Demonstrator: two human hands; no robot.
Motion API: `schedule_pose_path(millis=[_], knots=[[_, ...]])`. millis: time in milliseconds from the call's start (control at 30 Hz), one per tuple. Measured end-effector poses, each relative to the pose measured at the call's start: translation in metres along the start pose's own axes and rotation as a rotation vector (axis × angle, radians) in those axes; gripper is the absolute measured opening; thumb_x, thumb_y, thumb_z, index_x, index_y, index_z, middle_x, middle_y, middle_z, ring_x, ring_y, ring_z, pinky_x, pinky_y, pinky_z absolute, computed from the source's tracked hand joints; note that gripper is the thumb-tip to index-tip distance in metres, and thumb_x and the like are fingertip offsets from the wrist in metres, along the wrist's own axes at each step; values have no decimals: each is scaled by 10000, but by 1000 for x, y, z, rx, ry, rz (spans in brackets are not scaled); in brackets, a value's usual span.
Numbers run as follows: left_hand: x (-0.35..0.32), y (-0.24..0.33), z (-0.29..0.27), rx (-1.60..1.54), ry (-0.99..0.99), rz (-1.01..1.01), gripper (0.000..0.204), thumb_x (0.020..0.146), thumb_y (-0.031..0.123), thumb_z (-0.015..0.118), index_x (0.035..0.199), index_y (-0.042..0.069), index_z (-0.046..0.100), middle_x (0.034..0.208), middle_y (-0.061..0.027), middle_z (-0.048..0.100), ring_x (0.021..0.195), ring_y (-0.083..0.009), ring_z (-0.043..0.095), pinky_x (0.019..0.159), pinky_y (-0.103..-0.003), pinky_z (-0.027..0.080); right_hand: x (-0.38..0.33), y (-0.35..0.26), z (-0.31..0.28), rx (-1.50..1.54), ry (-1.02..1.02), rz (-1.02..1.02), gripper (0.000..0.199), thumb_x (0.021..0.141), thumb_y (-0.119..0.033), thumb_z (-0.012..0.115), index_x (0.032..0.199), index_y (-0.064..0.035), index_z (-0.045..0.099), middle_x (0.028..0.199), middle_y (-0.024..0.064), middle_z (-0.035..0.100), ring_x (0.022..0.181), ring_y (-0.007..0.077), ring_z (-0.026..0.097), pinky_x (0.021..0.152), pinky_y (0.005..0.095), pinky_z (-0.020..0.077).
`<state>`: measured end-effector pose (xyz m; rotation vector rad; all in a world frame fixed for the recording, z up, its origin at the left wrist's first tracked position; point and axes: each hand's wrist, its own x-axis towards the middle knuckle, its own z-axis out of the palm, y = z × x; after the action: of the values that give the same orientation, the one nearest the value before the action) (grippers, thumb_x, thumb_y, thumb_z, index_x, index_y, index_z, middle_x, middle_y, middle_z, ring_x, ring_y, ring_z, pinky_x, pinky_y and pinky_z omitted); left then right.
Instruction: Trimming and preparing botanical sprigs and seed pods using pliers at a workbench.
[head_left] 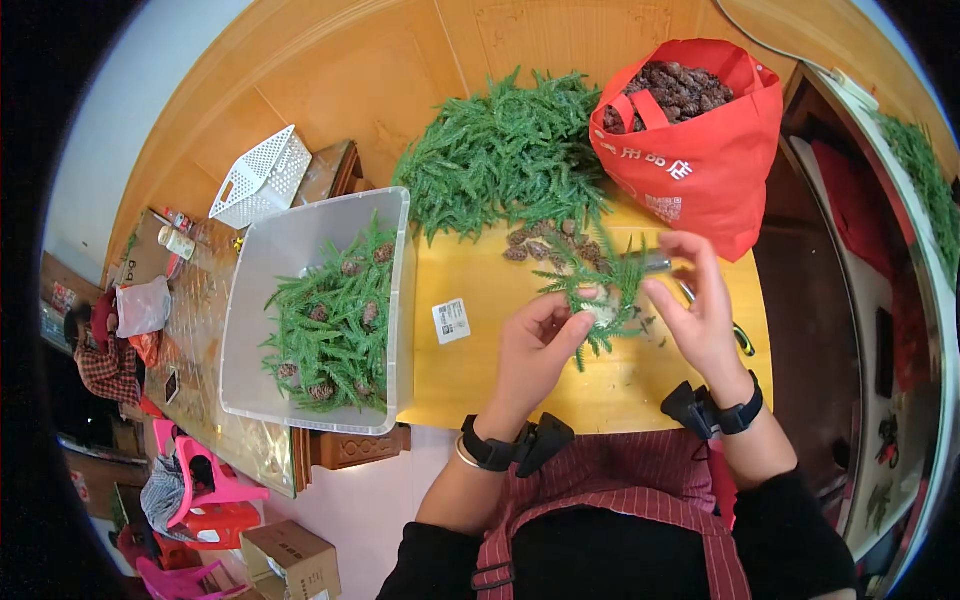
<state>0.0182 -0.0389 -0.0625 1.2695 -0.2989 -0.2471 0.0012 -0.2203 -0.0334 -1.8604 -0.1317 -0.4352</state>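
Observation:
My left hand (545, 345) is closed on a green artificial pine sprig (590, 290) above the yellow table, pinching it between thumb and fingers. My right hand (700, 310) is at the sprig's right side, its thumb and forefinger curved apart, the thumb close to the needles. Behind the sprig lie several loose brown pine cones (535, 243). A grey cylindrical thing (656, 262) shows beside my right fingertips; its kind is unclear. Part of a tool with a black and yellow handle (743, 340) sticks out right of my right hand.
A translucent bin (402, 300) left of my hands holds sprigs with cones. Behind are a heap of green sprigs (505, 150) and a red bag (690, 165) of pine cones. A white label (451, 321) lies on the table (450, 385). Farther left stands a white basket (262, 180).

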Motion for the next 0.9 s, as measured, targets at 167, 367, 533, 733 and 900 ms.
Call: schedule_pose_path(millis=[167, 367, 533, 733, 900], knots=[[-2, 3, 4, 30, -64, -14, 202, 814, 70, 600, 1009, 18, 605, 779, 31, 529, 671, -28, 462, 583, -172, 372, 2, -29, -11, -450, -152, -584, 474, 620, -105, 711, 1063, -71, 546, 1086, 99, 510, 980, 278, 477, 858, 370, 378], [-4, 0, -7, 61, -144, -22, 116, 803, 79, 617, 890, 3, 606, 815, 17, 528, 704, -43, 478, 613, -189, 387, 4, -37, -2, -593, -359, -512, 763, 438, -167, 783, 1147, -102, 509, 1110, 99, 502, 1065, 314, 433, 902, 426, 336], [-5, 7, -4, 47, -173, -61, 112, 801, 82, 617, 875, -2, 605, 843, 8, 526, 724, -47, 478, 628, -195, 389, 2, -31, -3, -644, -399, -519, 799, 392, -165, 786, 1136, -99, 503, 1068, 86, 507, 1074, 289, 436, 899, 421, 329], [-5, 8, -5, 54, -203, -27, 129, 798, 83, 617, 889, -8, 600, 844, -8, 526, 717, -50, 492, 623, -199, 407, 0, -35, -2, -607, -353, -505, 763, 405, -144, 789, 1110, -107, 501, 986, 58, 525, 1029, 237, 464, 880, 387, 326], [-7, 6, -5, 92, -214, -22, 142, 770, 65, 638, 888, -4, 596, 811, -11, 495, 687, -55, 497, 603, -194, 419, -2, -37, -2, -627, -320, -521, 657, 416, -118, 767, 1026, -112, 523, 961, 42, 531, 1013, 223, 483, 886, 389, 325]])
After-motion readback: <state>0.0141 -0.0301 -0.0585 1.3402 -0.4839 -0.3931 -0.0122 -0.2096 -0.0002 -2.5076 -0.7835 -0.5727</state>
